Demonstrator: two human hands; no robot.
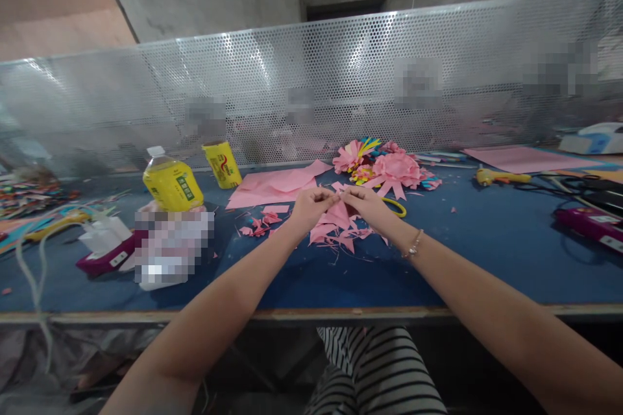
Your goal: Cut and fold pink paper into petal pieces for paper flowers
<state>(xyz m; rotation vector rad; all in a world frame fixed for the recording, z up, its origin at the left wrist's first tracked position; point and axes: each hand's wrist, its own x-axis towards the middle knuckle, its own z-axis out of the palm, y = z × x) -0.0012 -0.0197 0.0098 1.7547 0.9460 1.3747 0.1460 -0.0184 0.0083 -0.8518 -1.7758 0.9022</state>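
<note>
Both my hands meet above the middle of the blue table. My left hand (314, 204) and my right hand (363, 202) pinch a piece of pink paper (337, 214) between them, its lower part hanging under the fingertips. Below lie pink paper scraps (341, 238) and thin cut strips. A smaller heap of pink scraps (259, 224) is to the left. Just behind my right hand sits a bunch of paper flowers (396, 172), mostly pink with yellow and blue parts. Pink paper sheets (277, 183) lie behind my left hand. A yellow ring-shaped handle (395, 207) shows partly beside my right hand.
A yellow-labelled bottle (172, 181) and a yellow carton (222, 165) stand at left, near a purple power strip (107, 259). Rightward are a yellow glue gun (501, 176), a pink sheet (530, 159), cables and another purple power strip (591, 224). A perforated metal screen (272, 78) closes the back.
</note>
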